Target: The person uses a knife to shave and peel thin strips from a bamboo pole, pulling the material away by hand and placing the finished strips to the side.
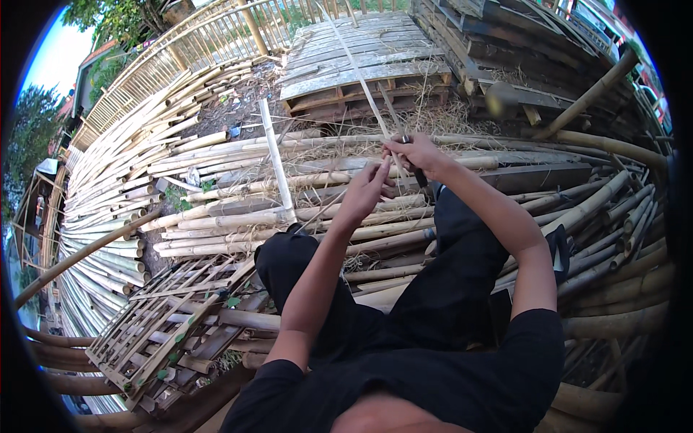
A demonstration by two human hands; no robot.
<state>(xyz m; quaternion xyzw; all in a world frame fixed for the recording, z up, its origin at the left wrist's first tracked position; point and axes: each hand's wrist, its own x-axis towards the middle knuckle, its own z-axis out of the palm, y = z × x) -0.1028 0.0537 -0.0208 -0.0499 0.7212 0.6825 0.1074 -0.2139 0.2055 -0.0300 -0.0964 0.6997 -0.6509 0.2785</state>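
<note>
A long, thin pale bamboo strip (359,71) runs from between my hands away toward the far fence. My left hand (367,189) is closed on its near end, with thumb and fingertips pinched together. Close beside it on the right, my right hand (419,154) is wrapped round a knife with a dark handle (421,178). The narrow knife blade (390,108) points away from me, next to the strip. Fingers of the right hand also seem to touch the strip. A wider split bamboo piece (274,159) slants up left of my hands.
Bamboo poles (216,220) lie in layers under and around my legs, with more stacked at the left. Pale shavings (339,169) litter them. A wooden pallet (361,58) lies ahead, stacked timber (520,58) far right, a bamboo lattice (159,332) near left, a fence (202,40) behind.
</note>
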